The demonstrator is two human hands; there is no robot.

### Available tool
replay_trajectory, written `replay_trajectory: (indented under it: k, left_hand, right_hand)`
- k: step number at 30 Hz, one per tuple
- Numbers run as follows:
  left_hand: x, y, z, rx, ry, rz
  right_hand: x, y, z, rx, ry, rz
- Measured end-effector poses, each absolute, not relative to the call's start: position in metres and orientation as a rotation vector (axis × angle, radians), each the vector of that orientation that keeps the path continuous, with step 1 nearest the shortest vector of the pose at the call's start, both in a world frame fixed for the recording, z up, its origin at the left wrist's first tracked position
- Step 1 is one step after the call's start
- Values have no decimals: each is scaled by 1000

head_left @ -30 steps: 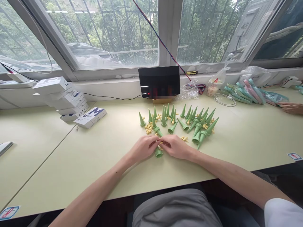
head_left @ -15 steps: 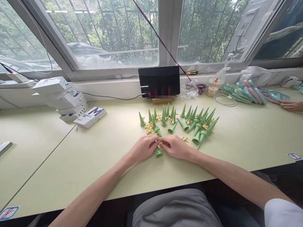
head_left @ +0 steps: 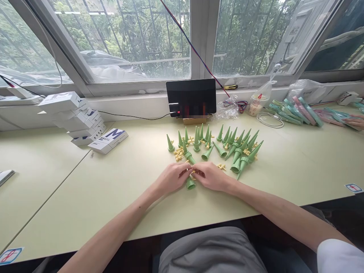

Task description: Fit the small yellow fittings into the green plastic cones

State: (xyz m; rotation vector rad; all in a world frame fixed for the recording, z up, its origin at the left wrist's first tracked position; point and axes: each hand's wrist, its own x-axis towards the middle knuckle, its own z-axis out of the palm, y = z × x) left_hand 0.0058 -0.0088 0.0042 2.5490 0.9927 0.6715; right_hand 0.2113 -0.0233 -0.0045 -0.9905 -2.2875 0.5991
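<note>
My left hand (head_left: 175, 176) and my right hand (head_left: 211, 176) meet fingertip to fingertip over the table, both closed in a pinch. Between them is a green plastic watering spike (head_left: 191, 185), its open wide end towards me and its upper part hidden by my fingers. The left fingers grip this spike. A small yellow valve piece (head_left: 193, 172) shows at the right fingertips, mostly covered. Just beyond my hands lies another green spike (head_left: 189, 156). Loose yellow valve pieces lie in a pile (head_left: 179, 154) and in a small group (head_left: 221, 167) beyond my right wrist.
Many green spikes (head_left: 239, 151) stand or lie across the table's middle. A black tablet (head_left: 191, 98) leans behind them. White boxes (head_left: 85, 117) are stacked at left. A bagged cup (head_left: 258, 103), a white cable (head_left: 270, 120), teal and pink packs (head_left: 301, 110) and another person's hand (head_left: 356, 122) are at right.
My hands keep the same pinch, with hardly any movement. At the far right, the other person's hand has shifted outward, and the packs beside it have moved.
</note>
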Motion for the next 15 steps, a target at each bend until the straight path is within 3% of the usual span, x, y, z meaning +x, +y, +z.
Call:
replay_trajectory:
  k: [15]
  left_hand:
    - [5,-9,5,2541,1011,632]
  right_hand:
    - [211,-22,-5,-982,-2289,601]
